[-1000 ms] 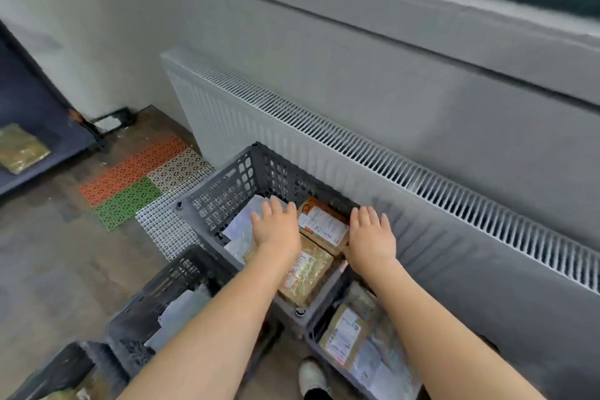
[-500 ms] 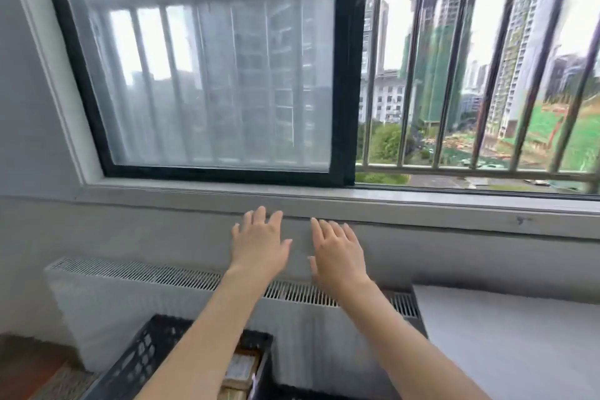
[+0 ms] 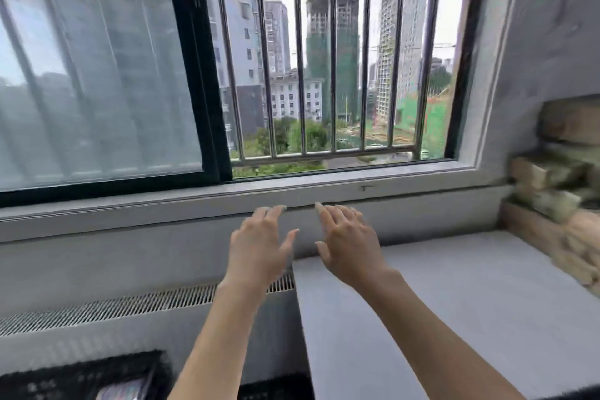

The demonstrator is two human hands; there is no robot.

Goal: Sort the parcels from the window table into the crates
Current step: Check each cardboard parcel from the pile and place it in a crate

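Both arms reach forward in the head view. My left hand [image 3: 258, 247] hovers with spread fingers above the radiator, holding nothing. My right hand [image 3: 349, 243] is also empty, fingers spread, over the near left corner of the grey window table [image 3: 454, 308]. A blurred pile of brown parcels [image 3: 558, 185] is stacked at the table's far right against the wall. The rim of a dark crate [image 3: 81, 373] shows at the bottom left, with a pale parcel [image 3: 126, 391] inside it.
A white radiator [image 3: 130, 305] with a slotted top runs under the window sill [image 3: 227, 201]. The barred window [image 3: 324, 75] fills the upper view. A second dark crate edge [image 3: 276, 386] shows at the bottom between my arms.
My view has swung up and right from the crates on the floor to the window and the table. Both hands have lifted out of the crate, empty, and moved right toward the table.
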